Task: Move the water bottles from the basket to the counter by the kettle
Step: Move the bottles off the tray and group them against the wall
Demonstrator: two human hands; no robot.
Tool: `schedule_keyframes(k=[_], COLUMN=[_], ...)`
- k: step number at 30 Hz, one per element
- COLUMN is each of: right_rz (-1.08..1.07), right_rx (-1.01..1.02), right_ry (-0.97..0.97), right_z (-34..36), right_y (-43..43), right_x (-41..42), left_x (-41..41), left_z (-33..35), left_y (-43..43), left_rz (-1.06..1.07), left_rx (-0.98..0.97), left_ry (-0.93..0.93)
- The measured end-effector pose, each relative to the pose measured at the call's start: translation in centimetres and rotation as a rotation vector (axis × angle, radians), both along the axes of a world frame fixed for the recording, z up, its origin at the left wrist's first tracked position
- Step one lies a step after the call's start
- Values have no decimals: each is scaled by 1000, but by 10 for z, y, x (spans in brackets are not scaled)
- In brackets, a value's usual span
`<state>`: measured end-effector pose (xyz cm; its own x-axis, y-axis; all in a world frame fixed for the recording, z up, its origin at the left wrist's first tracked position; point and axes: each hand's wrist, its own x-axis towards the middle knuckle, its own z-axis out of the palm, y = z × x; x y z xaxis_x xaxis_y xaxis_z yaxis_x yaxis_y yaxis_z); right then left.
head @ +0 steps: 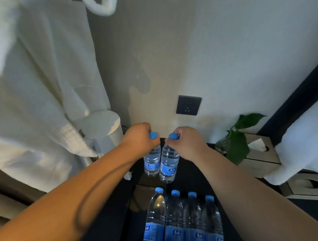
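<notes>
Pale wall (236, 50) with dark socket (188, 105) — white bathrobe (34, 72) hanging left.

Dim, cool-tinted room, brighter wall (255, 51) at right, soft focus throughout — wide-angle bending at edges

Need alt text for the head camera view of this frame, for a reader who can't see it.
Left hand and right hand each grip a blue-capped water bottle by the neck, upright on a dark counter beside a white kettle. Four more bottles stand nearer the camera.
</notes>
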<state>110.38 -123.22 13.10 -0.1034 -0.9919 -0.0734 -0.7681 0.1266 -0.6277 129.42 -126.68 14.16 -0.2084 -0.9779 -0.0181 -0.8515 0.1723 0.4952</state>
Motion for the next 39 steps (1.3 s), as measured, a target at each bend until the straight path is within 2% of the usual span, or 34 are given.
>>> schedule_keyframes(k=[9, 23, 28, 33, 36, 39], right_rz=[-67, -66, -109, 56, 105, 114], right_rx=[-32, -3, 150, 427, 552, 587], right_ry=[-21, -6, -49, 201, 231, 283], right_z=[-12, -39, -68, -113, -134, -143], right_y=[-46, -70, -45, 2, 32, 59], right_x=[-2, -3, -7, -17, -18, -16], left_x=[-27, -26, -6, 9, 11, 10], left_z=[-6, -40, -69, -113, -131, -144], left_y=[-59, -83, -56, -15, 11, 37], left_rz=[28, 70, 37, -34, -79, -152], left_rx=[-33, 110, 87, 163, 242, 318], left_ry=[44, 13, -23, -126, -211, -255])
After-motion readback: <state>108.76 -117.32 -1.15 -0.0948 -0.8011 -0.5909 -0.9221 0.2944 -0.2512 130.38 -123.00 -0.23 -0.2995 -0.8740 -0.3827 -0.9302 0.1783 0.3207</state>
